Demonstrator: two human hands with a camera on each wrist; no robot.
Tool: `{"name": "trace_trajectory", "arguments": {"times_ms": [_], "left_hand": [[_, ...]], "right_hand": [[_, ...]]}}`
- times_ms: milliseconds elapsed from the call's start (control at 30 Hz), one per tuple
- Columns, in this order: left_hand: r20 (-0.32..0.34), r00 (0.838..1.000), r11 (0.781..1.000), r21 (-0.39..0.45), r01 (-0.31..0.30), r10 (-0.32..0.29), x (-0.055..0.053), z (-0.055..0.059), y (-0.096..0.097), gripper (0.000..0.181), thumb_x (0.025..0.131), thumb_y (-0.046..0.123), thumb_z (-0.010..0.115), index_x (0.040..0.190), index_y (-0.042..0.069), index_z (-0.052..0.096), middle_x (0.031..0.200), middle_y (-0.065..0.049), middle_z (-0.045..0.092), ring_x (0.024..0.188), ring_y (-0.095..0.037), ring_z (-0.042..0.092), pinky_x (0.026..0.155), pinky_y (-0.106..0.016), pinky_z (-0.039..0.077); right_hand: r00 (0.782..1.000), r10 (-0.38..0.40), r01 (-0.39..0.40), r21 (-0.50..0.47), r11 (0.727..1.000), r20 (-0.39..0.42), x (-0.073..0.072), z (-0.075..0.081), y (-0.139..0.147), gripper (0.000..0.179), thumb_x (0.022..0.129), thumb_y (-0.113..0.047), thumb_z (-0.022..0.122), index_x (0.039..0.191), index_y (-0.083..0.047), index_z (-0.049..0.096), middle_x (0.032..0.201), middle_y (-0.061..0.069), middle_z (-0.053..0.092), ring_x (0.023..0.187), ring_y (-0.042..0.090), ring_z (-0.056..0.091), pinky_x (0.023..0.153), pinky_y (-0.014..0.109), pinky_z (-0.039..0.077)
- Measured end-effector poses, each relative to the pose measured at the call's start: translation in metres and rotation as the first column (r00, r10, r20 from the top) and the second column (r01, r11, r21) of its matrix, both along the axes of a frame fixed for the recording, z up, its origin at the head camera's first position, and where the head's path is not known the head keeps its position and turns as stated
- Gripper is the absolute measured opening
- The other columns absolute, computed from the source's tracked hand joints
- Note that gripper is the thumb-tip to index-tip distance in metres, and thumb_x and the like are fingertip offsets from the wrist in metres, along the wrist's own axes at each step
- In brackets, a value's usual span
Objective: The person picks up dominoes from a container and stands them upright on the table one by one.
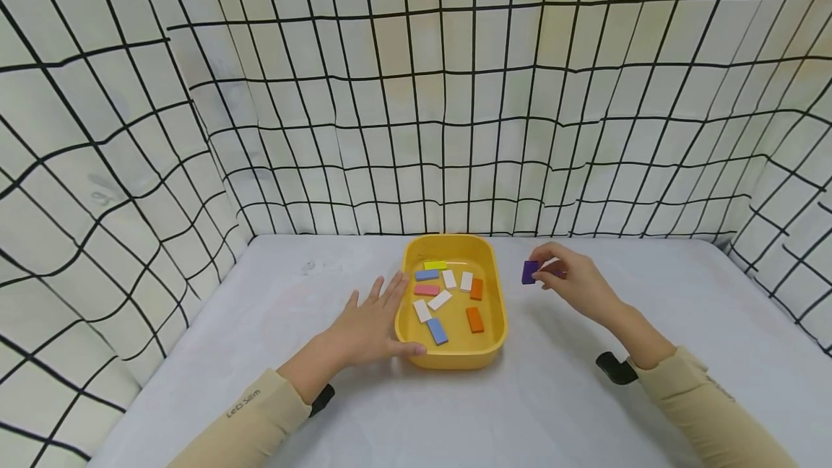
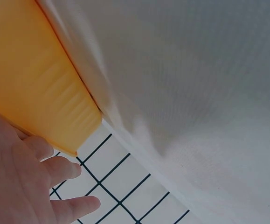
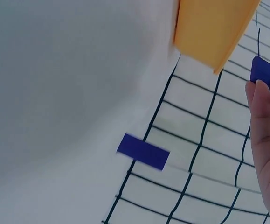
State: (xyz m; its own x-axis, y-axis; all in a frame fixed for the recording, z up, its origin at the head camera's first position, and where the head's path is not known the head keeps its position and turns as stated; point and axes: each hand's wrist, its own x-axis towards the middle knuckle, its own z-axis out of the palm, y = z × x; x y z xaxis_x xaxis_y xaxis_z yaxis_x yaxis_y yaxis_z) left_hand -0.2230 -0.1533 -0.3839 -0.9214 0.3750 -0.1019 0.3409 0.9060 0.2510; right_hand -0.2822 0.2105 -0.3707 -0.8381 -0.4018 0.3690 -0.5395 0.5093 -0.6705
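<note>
My right hand (image 1: 581, 287) pinches a purple block (image 1: 529, 272) between thumb and fingertips, above the table right of a yellow bin (image 1: 455, 361). The same held block (image 3: 266, 71) shows at the right edge of the right wrist view. Another purple block (image 3: 144, 151) lies on the table; in the head view the right hand mostly hides it. My left hand (image 1: 367, 327) touches the bin's left side with fingers straight and spread, its thumb over the near left corner. Inside the bin lie white, orange (image 1: 475, 320), blue (image 1: 437, 331), pink (image 1: 426, 290) and yellow-green (image 1: 435, 265) blocks.
The bin stands on a white-covered table (image 1: 273, 309). White walls with a black grid (image 1: 458, 121) rise behind the table and at both sides. A dark wrist device (image 1: 616, 368) sits under the right sleeve.
</note>
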Motion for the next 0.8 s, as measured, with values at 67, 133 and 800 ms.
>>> {"name": "trace_trajectory", "arguments": {"times_ms": [67,133,800], "left_hand": [[0.0,1.0,1.0,0.0,0.0,0.0,0.0,0.0,0.0,0.122,0.082,0.079,0.064,0.166,0.009,0.008,0.172,-0.006,0.004,0.155,-0.04,0.006,0.117,-0.07,0.008],[0.001,1.0,1.0,0.002,-0.001,0.001,0.0,0.0,0.0,0.122,0.082,0.078,0.064,0.166,0.009,0.008,0.172,-0.006,0.005,0.155,-0.04,0.007,0.117,-0.07,0.008],[0.008,1.0,1.0,0.005,-0.006,0.006,0.001,0.002,0.001,0.122,0.083,0.078,0.064,0.166,0.009,0.008,0.172,-0.006,0.005,0.155,-0.039,0.007,0.117,-0.07,0.008]], "right_hand": [[1.0,-0.02,0.02,0.008,1.0,0.006,-0.002,0.0,0.006,0.026,0.094,0.009,0.068,0.116,-0.001,0.06,0.108,0.017,0.066,0.093,0.042,0.071,0.074,0.03,0.061],[0.999,-0.037,0.037,0.022,0.999,0.004,-0.003,-0.001,0.012,0.026,0.094,0.008,0.068,0.118,0.0,0.06,0.109,0.018,0.066,0.093,0.04,0.071,0.076,0.032,0.061],[0.99,-0.137,0.134,0.059,0.989,0.044,-0.013,-0.008,0.054,0.024,0.094,0.007,0.068,0.117,0.001,0.063,0.109,0.02,0.067,0.094,0.04,0.073,0.076,0.043,0.06]]}}
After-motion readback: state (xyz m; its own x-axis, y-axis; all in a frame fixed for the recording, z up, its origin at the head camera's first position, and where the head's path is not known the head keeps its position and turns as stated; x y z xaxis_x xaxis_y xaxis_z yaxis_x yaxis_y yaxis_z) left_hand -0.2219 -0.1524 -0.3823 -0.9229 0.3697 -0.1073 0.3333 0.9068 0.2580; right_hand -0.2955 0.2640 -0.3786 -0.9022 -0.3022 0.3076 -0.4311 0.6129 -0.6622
